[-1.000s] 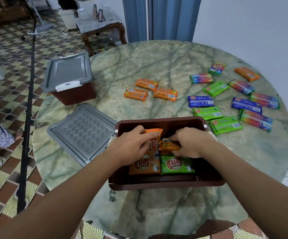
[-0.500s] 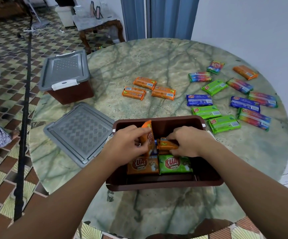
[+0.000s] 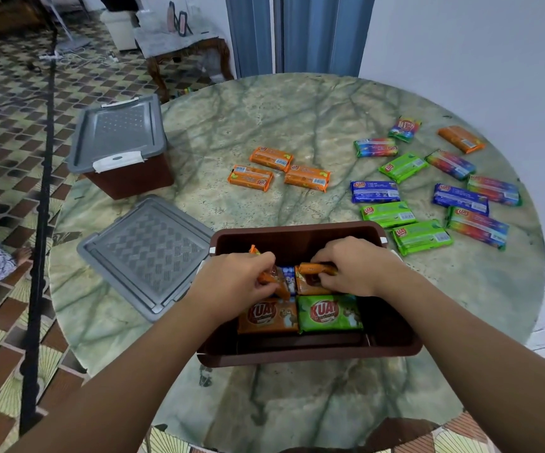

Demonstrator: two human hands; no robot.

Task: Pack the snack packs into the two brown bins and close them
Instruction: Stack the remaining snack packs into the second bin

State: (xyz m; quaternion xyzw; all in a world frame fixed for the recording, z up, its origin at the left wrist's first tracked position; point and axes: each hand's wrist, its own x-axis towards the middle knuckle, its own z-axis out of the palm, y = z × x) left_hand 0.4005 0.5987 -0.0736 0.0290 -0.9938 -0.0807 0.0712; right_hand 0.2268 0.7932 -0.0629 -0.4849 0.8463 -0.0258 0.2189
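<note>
Right now both hands are down in the open brown bin (image 3: 310, 353) at the near edge of the table (image 3: 264, 119). The left hand (image 3: 231, 282) pinches an orange snack pack (image 3: 272, 281) held on edge; the right hand (image 3: 359, 268) curls its fingers round another orange pack (image 3: 313, 268). Two packs already lie flat at the bin's near side, an orange one (image 3: 269, 315) and a green one (image 3: 330, 313).

Probably the main risk is crowding: if the tilted pack is left standing on edge, later packs could pile unevenly and the grey lid (image 3: 148, 253), lying just left of the bin, may not seat. Three orange packs (image 3: 279, 170) at the table's middle and the scattered packs (image 3: 428, 194) toward the right edge are still unpacked. The second bin (image 3: 124, 152) sits lidded at the far left edge; forgetting to open it would overfill this one.
</note>
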